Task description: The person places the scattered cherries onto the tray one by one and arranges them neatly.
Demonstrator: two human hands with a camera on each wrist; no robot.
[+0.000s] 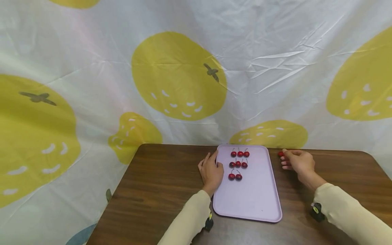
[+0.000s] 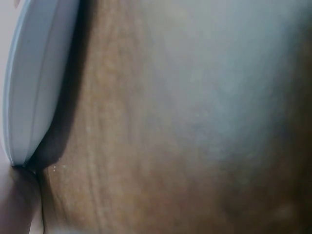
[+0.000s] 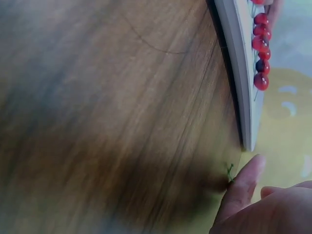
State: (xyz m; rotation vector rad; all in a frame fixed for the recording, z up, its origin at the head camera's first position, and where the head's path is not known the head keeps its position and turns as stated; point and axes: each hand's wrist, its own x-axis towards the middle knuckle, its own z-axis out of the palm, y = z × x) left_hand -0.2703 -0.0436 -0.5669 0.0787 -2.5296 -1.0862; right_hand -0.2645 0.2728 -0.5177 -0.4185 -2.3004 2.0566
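Along the left rim of a pale lilac tray [image 1: 248,204], my left hand [image 1: 212,175] rests with its thumb over the edge and its fingers relaxed. On the tray, cherries with stems lie in rows: a back row [image 1: 240,154] of three, a middle row [image 1: 238,164] of three, and a front pair [image 1: 235,177]. Beyond the tray's right side, my right hand [image 1: 301,166] pinches a red cherry [image 1: 280,154] near the table's back edge. In the right wrist view a green stem [image 3: 230,170] shows beside the finger [image 3: 239,195]; the fruit is hidden there.
The brown wooden table [image 1: 153,190] extends on both sides of the tray. Right behind its back edge hangs a white curtain [image 1: 263,78] printed with yellow fruit. Dark wrist devices sit below both sleeves.
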